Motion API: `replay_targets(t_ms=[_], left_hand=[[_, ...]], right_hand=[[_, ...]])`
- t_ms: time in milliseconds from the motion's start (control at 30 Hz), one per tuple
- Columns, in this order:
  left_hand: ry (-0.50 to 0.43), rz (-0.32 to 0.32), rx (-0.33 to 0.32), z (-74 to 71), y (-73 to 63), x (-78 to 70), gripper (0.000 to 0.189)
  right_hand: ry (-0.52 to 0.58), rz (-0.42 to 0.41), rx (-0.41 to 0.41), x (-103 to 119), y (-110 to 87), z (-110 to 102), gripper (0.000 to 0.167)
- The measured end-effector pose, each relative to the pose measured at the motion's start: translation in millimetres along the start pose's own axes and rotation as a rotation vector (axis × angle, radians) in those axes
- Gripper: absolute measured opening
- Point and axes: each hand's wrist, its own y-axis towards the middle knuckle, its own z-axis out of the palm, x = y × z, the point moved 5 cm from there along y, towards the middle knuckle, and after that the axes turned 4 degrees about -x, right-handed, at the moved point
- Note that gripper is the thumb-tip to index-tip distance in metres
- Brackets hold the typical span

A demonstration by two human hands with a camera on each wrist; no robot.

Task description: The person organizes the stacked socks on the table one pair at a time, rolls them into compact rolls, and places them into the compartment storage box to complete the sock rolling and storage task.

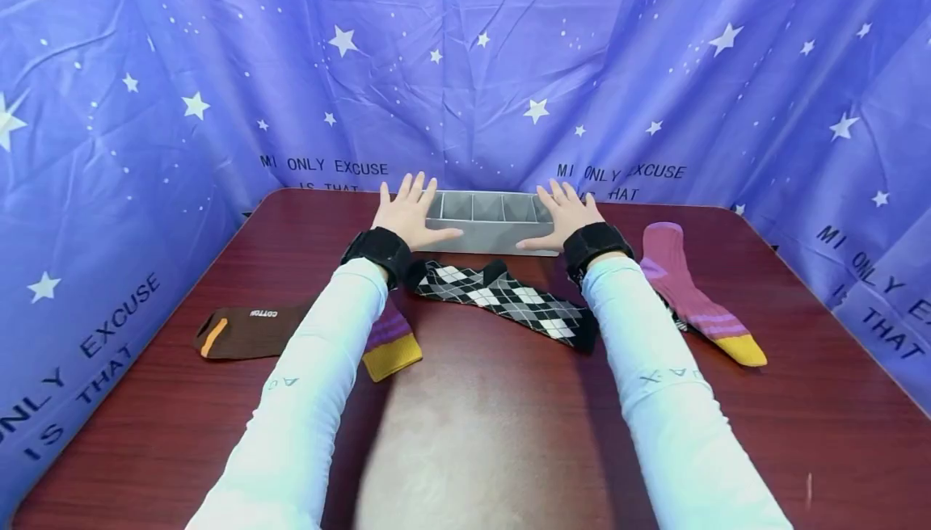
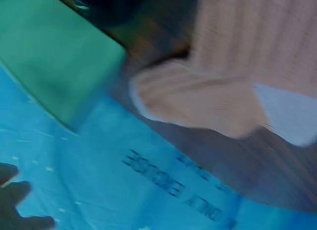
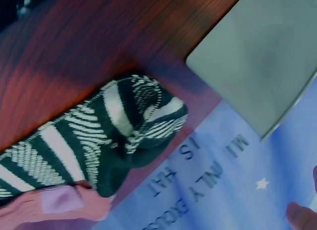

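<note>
At the back middle of the table stands a grey box with several compartments. My left hand is at its left end, fingers spread and thumb stretched across the front. Mirroring it at the right end, my right hand has its fingers spread too. Whether either hand touches the box cannot be told. Just in front lies a black, grey and white argyle sock. The left wrist view shows a blurred, ribbed beige-looking sock near the box. In the right wrist view a black-and-white patterned sock overlaps a pink sock.
A brown sock with an orange stripe lies at left. My left forearm partly covers a purple sock with a yellow end. A pink sock with a yellow toe is at right. A blue star-printed curtain surrounds the table.
</note>
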Motion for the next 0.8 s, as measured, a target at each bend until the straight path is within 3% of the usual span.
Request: replay_targets(t_ms=[100, 200, 267, 367, 600, 800], left_hand=[[-0.021, 0.006, 0.022, -4.7, -7.7, -12.2, 0.088], [-0.039, 0.032, 0.077, -5.1, -24.8, -28.5, 0.076], [-0.034, 0.06, 0.123, 1.9, -38.3, -38.5, 0.065], [-0.023, 0.099, 0.195, 19.1, -55.9, -50.1, 0.053], [0.053, 0.077, 0.319, 52.9, -71.6, -51.6, 0.06], [0.024, 0.104, 0.377, 63.4, -66.3, -43.2, 0.064]], right_hand=[[0.01, -0.119, -0.054, 3, -1.4, -1, 0.093], [0.064, -0.27, -0.078, 14, -17.0, 0, 0.083], [0.091, -0.36, -0.051, 20, -34.4, 6, 0.077], [0.126, -0.426, 0.043, 26, -63.6, 20, 0.07], [0.155, -0.359, 0.25, 13, -111.6, 49, 0.055], [0.135, -0.343, 0.26, 11, -131.9, 51, 0.045]])
